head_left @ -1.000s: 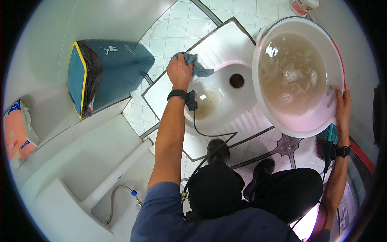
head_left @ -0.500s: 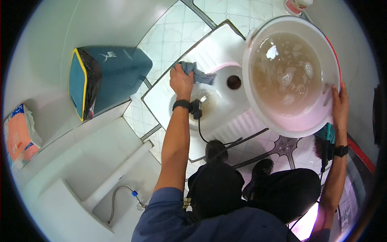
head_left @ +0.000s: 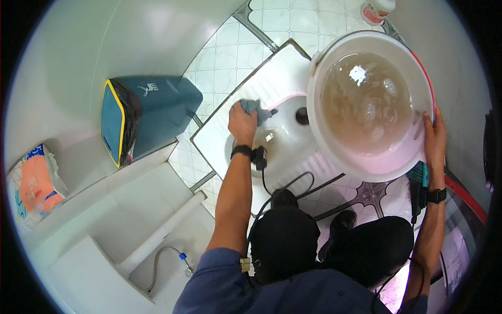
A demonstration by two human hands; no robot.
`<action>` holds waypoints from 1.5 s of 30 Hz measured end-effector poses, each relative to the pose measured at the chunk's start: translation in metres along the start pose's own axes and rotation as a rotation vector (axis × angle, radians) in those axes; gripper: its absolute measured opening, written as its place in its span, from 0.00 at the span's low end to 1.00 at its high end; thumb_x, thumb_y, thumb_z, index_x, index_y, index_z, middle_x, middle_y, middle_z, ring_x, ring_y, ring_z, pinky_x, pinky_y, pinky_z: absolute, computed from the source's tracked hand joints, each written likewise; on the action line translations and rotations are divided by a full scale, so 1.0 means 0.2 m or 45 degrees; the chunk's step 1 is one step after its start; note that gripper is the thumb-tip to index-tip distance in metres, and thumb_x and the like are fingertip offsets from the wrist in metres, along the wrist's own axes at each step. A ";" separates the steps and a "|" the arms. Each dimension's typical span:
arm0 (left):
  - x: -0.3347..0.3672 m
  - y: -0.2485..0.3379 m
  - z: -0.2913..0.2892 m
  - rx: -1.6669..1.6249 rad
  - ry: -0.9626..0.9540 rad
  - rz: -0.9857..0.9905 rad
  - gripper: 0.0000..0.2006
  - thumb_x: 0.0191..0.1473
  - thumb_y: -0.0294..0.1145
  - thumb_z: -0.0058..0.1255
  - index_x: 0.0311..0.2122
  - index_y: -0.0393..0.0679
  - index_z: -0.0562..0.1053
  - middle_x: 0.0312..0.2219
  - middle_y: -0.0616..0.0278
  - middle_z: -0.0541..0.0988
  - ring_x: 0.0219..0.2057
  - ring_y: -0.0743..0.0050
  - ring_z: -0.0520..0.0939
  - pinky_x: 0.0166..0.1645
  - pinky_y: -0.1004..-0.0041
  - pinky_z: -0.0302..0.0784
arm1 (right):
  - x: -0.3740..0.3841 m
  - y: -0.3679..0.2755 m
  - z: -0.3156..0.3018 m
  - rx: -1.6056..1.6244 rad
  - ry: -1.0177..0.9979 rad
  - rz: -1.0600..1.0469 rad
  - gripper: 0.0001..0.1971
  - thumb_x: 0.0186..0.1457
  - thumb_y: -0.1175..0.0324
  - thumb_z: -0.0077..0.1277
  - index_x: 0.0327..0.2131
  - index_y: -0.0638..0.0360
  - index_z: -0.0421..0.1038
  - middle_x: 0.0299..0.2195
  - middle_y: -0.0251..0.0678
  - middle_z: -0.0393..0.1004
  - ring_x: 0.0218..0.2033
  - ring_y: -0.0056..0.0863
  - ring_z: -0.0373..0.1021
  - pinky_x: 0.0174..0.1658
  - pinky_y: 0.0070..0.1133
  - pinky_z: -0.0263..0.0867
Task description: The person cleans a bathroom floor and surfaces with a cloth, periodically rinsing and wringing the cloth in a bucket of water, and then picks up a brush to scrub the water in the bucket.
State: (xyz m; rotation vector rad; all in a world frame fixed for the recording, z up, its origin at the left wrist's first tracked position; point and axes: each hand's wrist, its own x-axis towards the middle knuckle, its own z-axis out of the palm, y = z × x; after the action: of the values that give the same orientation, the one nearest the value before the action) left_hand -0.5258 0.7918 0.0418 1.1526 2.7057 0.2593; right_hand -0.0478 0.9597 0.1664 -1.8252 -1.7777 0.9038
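Observation:
A wet grey cloth (head_left: 256, 111) is bunched under my left hand (head_left: 242, 124), whose fingers are closed on it. They press it to the far left part of a white squat toilet (head_left: 282, 68) set in the floor. Close to the cloth, a shallow puddle (head_left: 269, 138) lies in the pan, and the dark drain hole (head_left: 301, 116) is partly covered by a large white bucket (head_left: 315, 131). Murky brownish water (head_left: 361, 104) with some foam fills much of the bucket, which leans toward me. My right hand (head_left: 435, 137) grips its right rim, with the thumb on the inner side.
At left stand a blue bin (head_left: 162, 110) with a yellow edge and an orange tissue pack (head_left: 36, 183) on a ledge. A white pipe (head_left: 162, 230) and hose (head_left: 157, 264) lie lower left. A white jar (head_left: 376, 11) is at the back; a green brush (head_left: 417, 172) sits below the bucket.
The bucket has shifted left and now covers part of the drain hole. My left hand and the cloth have come slightly nearer. The foam on the water has thinned.

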 end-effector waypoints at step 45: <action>-0.03 0.24 0.02 0.018 -0.119 0.210 0.23 0.42 0.38 0.61 0.43 0.41 0.68 0.36 0.49 0.75 0.40 0.47 0.77 0.39 0.57 0.74 | -0.02 -0.03 -0.03 0.033 -0.062 0.097 0.17 0.63 0.68 0.42 0.53 0.63 0.64 0.44 0.39 0.72 0.44 0.23 0.66 0.49 0.19 0.60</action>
State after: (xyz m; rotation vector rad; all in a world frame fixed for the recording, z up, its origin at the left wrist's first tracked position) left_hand -0.4874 0.8208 0.0496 1.3587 2.5400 0.2046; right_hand -0.0490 0.9574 0.1753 -1.8809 -1.7276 1.0034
